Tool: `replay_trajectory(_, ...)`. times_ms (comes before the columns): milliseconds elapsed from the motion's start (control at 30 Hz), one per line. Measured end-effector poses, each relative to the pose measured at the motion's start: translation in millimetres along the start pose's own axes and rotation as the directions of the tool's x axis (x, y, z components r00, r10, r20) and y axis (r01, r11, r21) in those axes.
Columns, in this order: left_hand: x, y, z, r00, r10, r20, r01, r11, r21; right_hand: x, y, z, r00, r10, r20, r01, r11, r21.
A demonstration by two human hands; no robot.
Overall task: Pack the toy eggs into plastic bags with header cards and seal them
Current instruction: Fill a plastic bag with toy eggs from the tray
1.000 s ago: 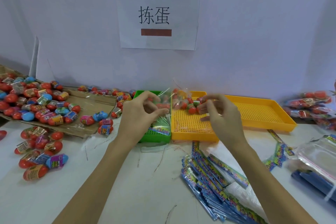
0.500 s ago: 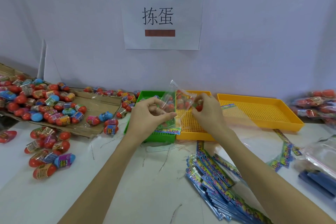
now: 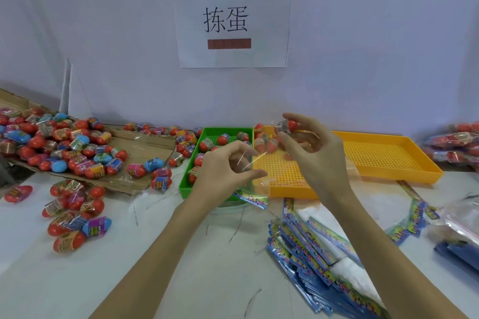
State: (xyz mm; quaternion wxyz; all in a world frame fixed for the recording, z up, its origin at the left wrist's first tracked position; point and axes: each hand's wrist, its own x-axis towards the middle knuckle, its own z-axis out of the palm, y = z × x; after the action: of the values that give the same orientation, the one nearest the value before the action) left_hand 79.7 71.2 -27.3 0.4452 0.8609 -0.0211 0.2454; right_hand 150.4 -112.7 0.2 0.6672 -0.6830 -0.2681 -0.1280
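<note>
My left hand (image 3: pixel 225 168) pinches a clear plastic bag (image 3: pixel 255 173) whose coloured header card (image 3: pixel 252 199) hangs at the bottom, over the seam between the green tray (image 3: pixel 187 184) and the near yellow tray (image 3: pixel 285 184). My right hand (image 3: pixel 311 153) is raised above the yellow tray and holds a red toy egg (image 3: pixel 288 125) in its fingertips at the bag's top. Several eggs (image 3: pixel 264 144) show through the bag. More eggs lie in the green tray.
A big heap of loose eggs (image 3: pixel 57 142) covers flattened cardboard (image 3: pixel 145 145) at the left. A second yellow tray (image 3: pixel 383 155) sits at the right. Stacks of header-card bags (image 3: pixel 318 261) lie front right; filled bags (image 3: pixel 456 145) are far right.
My right hand has lifted from the bag's mouth and now holds an egg up high. My left hand has stayed on the bag, which now hangs lower with its header card downward.
</note>
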Motion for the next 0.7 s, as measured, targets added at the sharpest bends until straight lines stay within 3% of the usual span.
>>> replay_trajectory(333, -2.7, 6.7, 4.3, 0.993, 0.106, -0.052, -0.101, 0.99, 0.094, 1.4, -0.9, -3.5, 0.976, 0.071, 0.205, -0.06, 0.996, -0.059)
replay_trajectory(500, -3.3, 11.4, 5.9, 0.981, 0.173, -0.091, -0.147, 0.961, 0.235, -1.3, 1.7, -1.7, 0.971, 0.092, 0.22, -0.082, 0.995, -0.052)
replay_trajectory(567, -2.1, 12.2, 5.2, 0.981, 0.147, -0.127, -0.124, 0.978, 0.17, -1.2, 2.4, -1.4, 0.971, 0.068, 0.229, -0.047, 0.994, -0.096)
replay_trajectory(700, 0.4, 11.6, 4.5, 0.993, -0.037, -0.116, 0.037, 0.999, 0.002, -2.2, 3.1, 1.7, 0.967, 0.001, 0.256, 0.05, 0.98, -0.192)
